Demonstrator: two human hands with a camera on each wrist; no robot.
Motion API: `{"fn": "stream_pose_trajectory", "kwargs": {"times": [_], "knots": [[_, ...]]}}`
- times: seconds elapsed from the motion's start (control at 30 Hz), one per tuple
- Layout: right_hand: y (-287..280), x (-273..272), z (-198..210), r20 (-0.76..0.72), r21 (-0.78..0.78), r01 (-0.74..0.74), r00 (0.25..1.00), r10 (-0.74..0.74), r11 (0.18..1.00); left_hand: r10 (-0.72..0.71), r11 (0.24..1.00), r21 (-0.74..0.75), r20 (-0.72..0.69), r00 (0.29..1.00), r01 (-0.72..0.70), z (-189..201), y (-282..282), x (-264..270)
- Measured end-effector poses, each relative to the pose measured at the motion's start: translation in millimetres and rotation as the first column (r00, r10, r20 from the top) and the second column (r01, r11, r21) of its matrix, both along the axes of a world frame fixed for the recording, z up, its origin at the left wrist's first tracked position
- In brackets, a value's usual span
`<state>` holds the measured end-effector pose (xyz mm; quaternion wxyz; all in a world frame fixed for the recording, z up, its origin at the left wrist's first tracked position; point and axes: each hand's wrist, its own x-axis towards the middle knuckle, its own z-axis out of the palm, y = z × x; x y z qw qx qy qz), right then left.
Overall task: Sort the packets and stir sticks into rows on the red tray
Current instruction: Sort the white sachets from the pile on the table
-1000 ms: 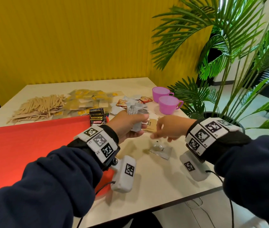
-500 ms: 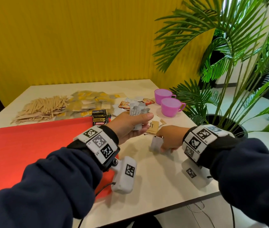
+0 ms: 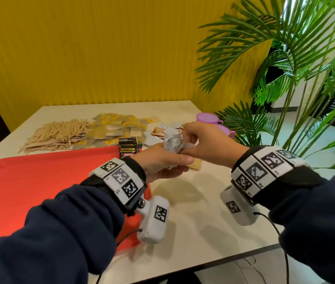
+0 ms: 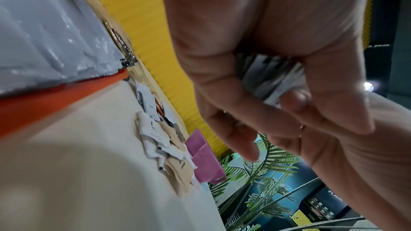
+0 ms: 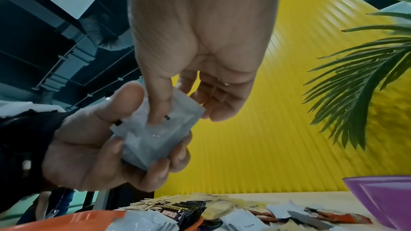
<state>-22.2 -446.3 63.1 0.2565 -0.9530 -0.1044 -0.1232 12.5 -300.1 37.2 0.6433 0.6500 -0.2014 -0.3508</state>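
My left hand (image 3: 168, 162) grips a small stack of white packets (image 3: 171, 143) upright above the table, just right of the red tray (image 3: 39, 181). My right hand (image 3: 186, 148) meets it and pinches one white packet (image 5: 160, 129) against that stack, thumb on its face. In the left wrist view the stack (image 4: 271, 80) sits between thumb and curled fingers. Behind the tray lie the wooden stir sticks (image 3: 58, 133) and a heap of yellow-and-clear packets (image 3: 117, 130). Black Kopiko packets (image 3: 127, 147) stand at the tray's far right corner.
Two purple cups (image 3: 207, 118) stand at the table's far right, with loose white, brown and orange packets (image 4: 160, 138) beside them. A brown packet (image 3: 195, 166) lies under my hands. Palm fronds (image 3: 265, 58) hang over the right edge. A yellow wall backs the table.
My right hand dropped to the table, picked up a white packet, and has lifted it to the stack in my left hand. The left hand stayed near the tray's corner.
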Motion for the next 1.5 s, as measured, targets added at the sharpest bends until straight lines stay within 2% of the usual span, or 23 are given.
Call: {"fn": "stream_pose_trajectory", "kwargs": {"times": [0.1, 0.27, 0.37, 0.57, 0.63, 0.77, 0.97, 1.17, 1.33, 1.5], "knots": [[4, -1, -2, -0.002, 0.129, -0.014, 1.000, 0.015, 0.992, 0.005, 0.999, -0.048, -0.028, 1.000, -0.007, 3, 6, 1], [18, -4, -1, -0.114, -0.117, -0.129, 0.987, 0.115, 0.985, -0.034, 0.995, -0.099, -0.063, 0.997, 0.028, 5, 13, 0], [24, -4, 1, -0.161, -0.243, -0.156, 0.980, 0.119, 0.957, -0.026, 0.992, -0.127, -0.082, 0.996, 0.015, 5, 17, 1], [30, 0, 8, -0.162, -0.023, -0.179, 0.972, 0.173, 0.984, -0.004, 0.988, -0.155, -0.072, 0.997, -0.008, 8, 30, 5], [34, 1, 6, -0.106, 0.007, -0.193, 0.976, 0.192, 0.981, 0.006, 0.987, -0.159, -0.067, 0.998, -0.016, 8, 33, 6], [40, 5, 8, 0.039, 0.149, -0.136, 0.991, 0.131, 0.980, 0.035, 0.983, -0.177, -0.080, 0.996, -0.048, 8, 41, 6], [52, 3, 12, -0.001, 0.101, -0.185, 0.983, 0.186, 0.977, 0.063, 0.984, -0.162, -0.069, 0.996, -0.073, 10, 51, 6], [62, 11, 17, -0.185, 0.037, -0.206, 0.960, 0.209, 0.978, 0.058, 0.989, -0.133, -0.062, 0.996, -0.066, 8, 63, 9], [80, 14, 14, -0.271, -0.071, -0.250, 0.936, 0.222, 0.966, -0.045, 0.999, -0.017, -0.084, 0.995, 0.044, 0, 73, 11], [96, 16, -5, -0.348, -0.109, -0.297, 0.905, 0.243, 0.949, -0.058, 0.993, 0.100, -0.115, 0.992, 0.070, -9, 92, 10]]}}
